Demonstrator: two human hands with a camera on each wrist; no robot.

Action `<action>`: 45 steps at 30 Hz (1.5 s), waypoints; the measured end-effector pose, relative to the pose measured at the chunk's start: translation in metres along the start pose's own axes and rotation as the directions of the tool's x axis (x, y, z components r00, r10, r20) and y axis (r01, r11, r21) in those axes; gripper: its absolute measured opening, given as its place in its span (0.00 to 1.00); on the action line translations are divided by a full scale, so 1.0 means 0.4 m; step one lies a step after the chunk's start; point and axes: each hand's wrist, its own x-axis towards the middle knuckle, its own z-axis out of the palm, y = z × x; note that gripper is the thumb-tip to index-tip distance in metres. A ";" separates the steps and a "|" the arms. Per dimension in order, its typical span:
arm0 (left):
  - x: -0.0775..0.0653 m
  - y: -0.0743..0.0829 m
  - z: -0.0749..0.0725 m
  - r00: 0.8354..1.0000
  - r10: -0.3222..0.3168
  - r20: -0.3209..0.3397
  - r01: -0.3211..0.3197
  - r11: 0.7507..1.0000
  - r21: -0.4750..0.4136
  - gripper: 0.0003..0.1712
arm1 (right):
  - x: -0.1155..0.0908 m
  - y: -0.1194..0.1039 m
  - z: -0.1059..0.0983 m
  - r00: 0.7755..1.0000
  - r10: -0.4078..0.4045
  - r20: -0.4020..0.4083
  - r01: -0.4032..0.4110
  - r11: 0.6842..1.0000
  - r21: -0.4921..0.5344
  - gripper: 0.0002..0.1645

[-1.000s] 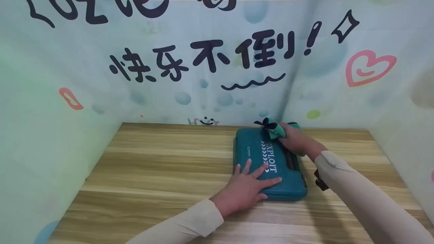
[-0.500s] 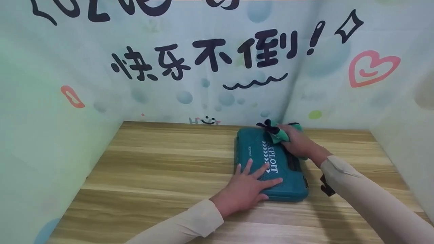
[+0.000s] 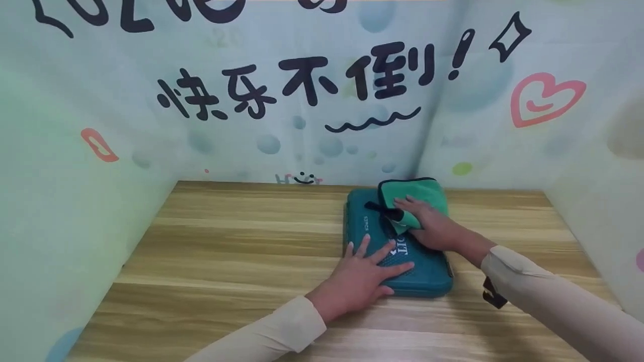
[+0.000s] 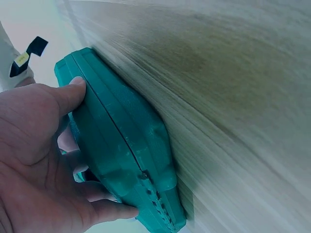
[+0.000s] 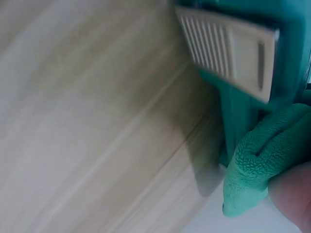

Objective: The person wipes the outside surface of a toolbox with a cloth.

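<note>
A teal hard plastic case (image 3: 425,279) with white lettering lies flat on the table. My left hand (image 3: 354,284) rests on its near left part with the fingers spread; in the left wrist view the thumb (image 4: 73,94) touches the side of the case. My right hand (image 3: 437,226) holds a green cloth (image 3: 425,190) with dark edging against the upper part of the lid, a fold of it between thumb and fingers. The cloth covers part of the lettering. The right wrist view shows the fuzzy cloth (image 5: 257,160) hanging over the case's edge.
The case stands on a wood-grain table (image 3: 241,241), right of its middle. A pale latch (image 5: 228,51) sits on the case's side. Printed fabric (image 3: 302,146) with dark characters rises behind the table, with pale walls at both sides.
My right hand has moved nearer with the cloth, down the lid. The cloth, bunched before, now spreads over the far right part of the case. My left hand stays in place.
</note>
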 end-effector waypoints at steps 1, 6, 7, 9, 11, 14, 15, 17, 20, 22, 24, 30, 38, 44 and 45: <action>0.000 -0.002 0.001 1.000 0.000 -0.004 0.000 1.000 0.001 0.36 | -0.005 -0.005 0.005 1.000 -0.017 -0.003 0.017 1.000 -0.002 0.36; -0.006 -0.015 0.000 0.999 -0.012 -0.047 0.009 0.998 -0.064 0.40 | -0.025 -0.027 0.020 0.996 -0.091 -0.009 0.091 0.996 -0.025 0.36; -0.008 -0.019 -0.004 0.998 -0.020 -0.052 0.014 0.994 -0.110 0.41 | -0.027 -0.030 0.020 0.996 -0.092 -0.005 0.092 0.995 -0.028 0.36; -0.012 -0.031 -0.011 0.997 -0.038 -0.065 0.023 0.976 -0.218 0.44 | -0.030 -0.033 0.019 0.996 -0.087 0.001 0.087 0.996 -0.034 0.36; -0.018 -0.049 -0.019 0.995 -0.070 -0.074 0.041 0.942 -0.333 0.48 | -0.030 -0.034 0.017 0.997 -0.078 0.006 0.078 0.996 -0.035 0.36; -0.025 -0.083 -0.025 0.988 -0.132 -0.082 0.081 0.887 -0.455 0.52 | -0.028 -0.033 0.014 0.998 -0.064 0.015 0.065 0.998 -0.028 0.37; -0.027 -0.095 -0.024 0.986 -0.150 -0.078 0.095 0.872 -0.480 0.55 | -0.027 -0.032 0.013 0.998 -0.063 0.018 0.063 0.998 -0.026 0.37; -0.029 -0.116 -0.017 0.983 -0.172 -0.063 0.114 0.843 -0.525 0.61 | -0.025 -0.031 0.014 0.998 -0.065 0.020 0.065 0.998 -0.021 0.37; -0.031 -0.136 -0.007 0.987 -0.160 -0.022 0.121 0.824 -0.554 0.69 | -0.022 -0.033 0.018 0.997 -0.072 0.015 0.073 0.997 -0.012 0.36; -0.031 -0.142 -0.001 0.989 -0.145 -0.013 0.113 0.821 -0.560 0.70 | -0.021 -0.035 0.022 0.997 -0.076 0.005 0.076 0.997 -0.012 0.36; -0.032 -0.141 0.002 0.991 -0.136 -0.010 0.108 0.824 -0.556 0.70 | -0.022 -0.039 0.026 0.997 -0.072 -0.003 0.071 0.997 -0.015 0.36; -0.030 -0.135 0.011 0.989 -0.145 -0.013 0.112 0.816 -0.567 0.70 | -0.032 -0.056 0.041 0.997 -0.076 -0.010 0.075 0.996 -0.054 0.37; -0.027 -0.140 0.008 0.990 -0.139 0.005 0.117 0.809 -0.576 0.73 | -0.043 -0.107 0.060 0.993 -0.117 0.017 0.118 0.988 -0.101 0.38; -0.027 -0.145 0.013 0.995 -0.096 -0.041 0.057 0.829 -0.556 0.72 | -0.051 -0.178 0.094 0.984 -0.170 0.053 0.175 0.979 -0.102 0.40; -0.027 -0.146 0.015 0.995 -0.085 -0.059 0.038 0.830 -0.557 0.73 | -0.054 -0.190 0.101 0.983 -0.175 0.057 0.180 0.978 -0.106 0.40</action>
